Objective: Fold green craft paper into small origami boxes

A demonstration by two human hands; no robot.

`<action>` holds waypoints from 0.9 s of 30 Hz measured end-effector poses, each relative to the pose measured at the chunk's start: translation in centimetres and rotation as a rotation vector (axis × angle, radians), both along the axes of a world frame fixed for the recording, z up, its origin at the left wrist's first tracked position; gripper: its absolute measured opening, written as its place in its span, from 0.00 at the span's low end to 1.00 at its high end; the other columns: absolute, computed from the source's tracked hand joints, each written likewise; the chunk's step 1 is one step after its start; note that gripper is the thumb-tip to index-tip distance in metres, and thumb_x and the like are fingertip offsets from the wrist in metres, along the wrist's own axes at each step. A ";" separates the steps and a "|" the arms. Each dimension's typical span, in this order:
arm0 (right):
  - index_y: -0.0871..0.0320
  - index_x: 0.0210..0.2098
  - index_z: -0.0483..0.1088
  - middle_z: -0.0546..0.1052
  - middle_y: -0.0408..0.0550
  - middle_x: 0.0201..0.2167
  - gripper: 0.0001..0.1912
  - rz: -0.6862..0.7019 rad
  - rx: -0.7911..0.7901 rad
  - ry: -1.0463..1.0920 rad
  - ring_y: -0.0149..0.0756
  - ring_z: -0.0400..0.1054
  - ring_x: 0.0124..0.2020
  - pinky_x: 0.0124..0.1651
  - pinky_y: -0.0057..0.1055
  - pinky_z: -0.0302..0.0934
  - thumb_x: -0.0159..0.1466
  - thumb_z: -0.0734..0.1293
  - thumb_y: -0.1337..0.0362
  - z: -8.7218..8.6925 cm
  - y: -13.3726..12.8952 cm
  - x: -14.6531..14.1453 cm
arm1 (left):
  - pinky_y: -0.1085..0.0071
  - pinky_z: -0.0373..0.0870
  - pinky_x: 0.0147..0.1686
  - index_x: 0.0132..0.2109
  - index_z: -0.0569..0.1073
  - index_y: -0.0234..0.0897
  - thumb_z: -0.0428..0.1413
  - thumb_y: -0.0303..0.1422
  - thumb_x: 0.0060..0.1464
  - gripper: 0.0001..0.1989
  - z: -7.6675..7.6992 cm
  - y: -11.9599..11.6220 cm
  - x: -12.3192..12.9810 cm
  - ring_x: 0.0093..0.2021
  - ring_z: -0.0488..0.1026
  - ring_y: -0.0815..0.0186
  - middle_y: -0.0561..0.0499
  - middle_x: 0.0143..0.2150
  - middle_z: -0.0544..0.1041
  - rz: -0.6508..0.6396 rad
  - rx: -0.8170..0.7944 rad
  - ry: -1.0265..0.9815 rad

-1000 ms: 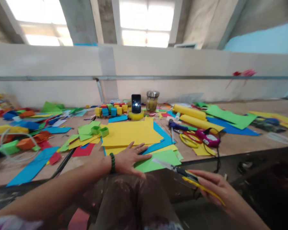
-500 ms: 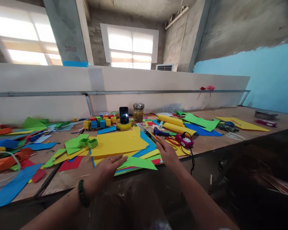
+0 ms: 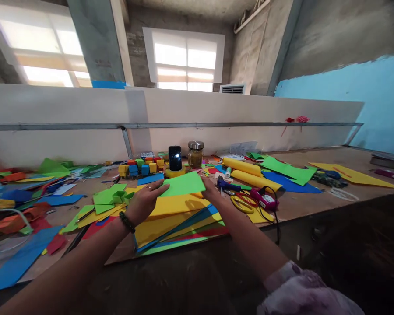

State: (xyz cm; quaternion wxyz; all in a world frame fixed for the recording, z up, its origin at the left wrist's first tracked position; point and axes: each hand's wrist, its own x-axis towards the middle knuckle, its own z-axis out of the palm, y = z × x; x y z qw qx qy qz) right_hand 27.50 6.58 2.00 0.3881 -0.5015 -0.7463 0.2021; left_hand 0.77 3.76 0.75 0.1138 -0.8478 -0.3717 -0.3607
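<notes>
A green craft sheet is held up at a tilt over a pile of coloured sheets. My left hand, with a ring and a green bead bracelet, is closed on its left edge. At its right edge my right hand is also closed, its fingertips partly hidden by the sheet. Beneath lie a yellow sheet and several blue, green and red ones near the table's front edge. Small green folded boxes stand left of my left hand.
A phone stands upright beside a lidded glass jar. Small coloured cubes sit behind the pile. To the right are rolled yellow sheets, a blue glue gun, yellow-handled scissors and a purple corded device.
The green sheet has risen from the pile's front and moved away from me, with my left hand on it. My right hand has gone from a long dark-and-silver tool to the sheet's right edge.
</notes>
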 end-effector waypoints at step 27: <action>0.58 0.33 0.71 0.71 0.40 0.18 0.17 0.095 -0.180 0.268 0.31 0.64 0.21 0.25 0.28 0.61 0.52 0.70 0.52 -2.4 1.8 0.0 | 0.78 0.57 0.22 0.28 0.75 0.30 0.68 0.43 0.34 0.19 -3.0 4.5 -2.2 0.20 0.60 0.76 0.54 0.21 0.71 -0.124 -1.017 -1.086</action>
